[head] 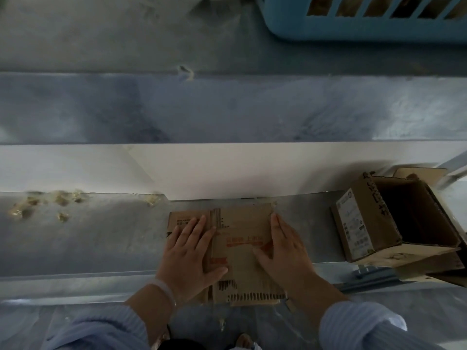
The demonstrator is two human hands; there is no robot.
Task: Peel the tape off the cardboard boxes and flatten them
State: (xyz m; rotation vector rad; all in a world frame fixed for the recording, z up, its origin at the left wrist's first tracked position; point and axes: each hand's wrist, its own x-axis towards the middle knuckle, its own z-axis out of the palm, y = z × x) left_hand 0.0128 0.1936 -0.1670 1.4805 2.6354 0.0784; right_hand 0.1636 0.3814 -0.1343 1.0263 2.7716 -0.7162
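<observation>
A flattened brown cardboard box (240,238) with red print lies on the grey work surface (88,236) in front of me. My left hand (189,253) presses flat on its left part, fingers straight and spread. On the box's right side rests my right hand (283,248), fingers straight, palm down. To the right stands an open cardboard box (394,218), tipped on its side, with a white label on its near face. Several crumpled balls of peeled tape (60,200) lie at the far left of the surface.
A white ledge (227,170) runs behind the work surface. A blue plastic basket (366,18) sits on the floor at the top right. More flat cardboard (419,171) shows behind the open box. A metal bracket (371,272) lies under that box.
</observation>
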